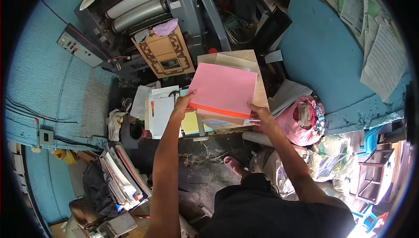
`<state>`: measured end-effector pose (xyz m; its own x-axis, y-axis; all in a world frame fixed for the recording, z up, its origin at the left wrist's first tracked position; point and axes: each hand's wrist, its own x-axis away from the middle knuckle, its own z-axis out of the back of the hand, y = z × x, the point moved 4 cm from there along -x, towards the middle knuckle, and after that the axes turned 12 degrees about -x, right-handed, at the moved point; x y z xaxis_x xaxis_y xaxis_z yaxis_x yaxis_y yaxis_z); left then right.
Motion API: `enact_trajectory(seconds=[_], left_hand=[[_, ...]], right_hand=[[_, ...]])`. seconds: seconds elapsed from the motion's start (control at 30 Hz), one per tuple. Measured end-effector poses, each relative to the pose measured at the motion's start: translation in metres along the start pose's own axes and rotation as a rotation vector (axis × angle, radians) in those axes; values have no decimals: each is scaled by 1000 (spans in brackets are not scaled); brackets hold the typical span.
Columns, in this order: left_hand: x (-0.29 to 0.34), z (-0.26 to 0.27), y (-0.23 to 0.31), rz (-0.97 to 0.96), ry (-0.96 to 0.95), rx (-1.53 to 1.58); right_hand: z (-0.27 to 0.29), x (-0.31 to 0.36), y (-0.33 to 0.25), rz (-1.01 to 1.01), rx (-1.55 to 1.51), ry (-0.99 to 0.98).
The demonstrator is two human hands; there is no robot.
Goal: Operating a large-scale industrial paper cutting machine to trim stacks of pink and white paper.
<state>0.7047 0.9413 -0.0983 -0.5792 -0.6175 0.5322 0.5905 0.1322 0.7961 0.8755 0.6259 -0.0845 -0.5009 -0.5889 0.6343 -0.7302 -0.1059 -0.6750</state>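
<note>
A thick stack of pink paper [224,83] with a bright red-orange band along its near edge sits between my two hands. My left hand [185,104] grips its near left corner, the thumb lying on top. At the near right corner, my right hand [260,112] grips the stack, its fingers partly hidden beneath. Under and behind the pink stack is a wooden board [261,90] with cream sheets [235,60] on it. Whether the stack rests fully on what lies below cannot be made out. White sheets [163,116] and a yellow sheet [190,123] lie beside my left hand.
A large grey roller machine [181,24] stands behind, a brown cardboard panel [163,52] leaning on it. To the right sit a pink bundle [293,122] and clear plastic sacks [327,157]. Upright papers and folders [122,177] are stacked at lower left. Blue walls [323,50] flank both sides.
</note>
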Motion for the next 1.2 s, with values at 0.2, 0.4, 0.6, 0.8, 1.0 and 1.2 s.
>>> enact_trajectory(seconds=[0.2, 0.4, 0.6, 0.8, 1.0, 1.2], left_hand=[[24, -6, 43, 34, -47, -141], [22, -14, 61, 96, 24, -222], [24, -17, 57, 94, -12, -209], [34, -18, 65, 142, -36, -208], [39, -18, 71, 124, 5, -126], [42, -20, 73, 122, -9, -90]], right_hand=[[17, 2, -13, -96, 91, -76], [12, 14, -9, 395, 536, 241], [-68, 77, 38, 1301, 1119, -126], [-111, 33, 69, 1116, 1434, -260], [-75, 21, 83, 964, 881, -323], [-22, 1, 76, 116, -891, -444]])
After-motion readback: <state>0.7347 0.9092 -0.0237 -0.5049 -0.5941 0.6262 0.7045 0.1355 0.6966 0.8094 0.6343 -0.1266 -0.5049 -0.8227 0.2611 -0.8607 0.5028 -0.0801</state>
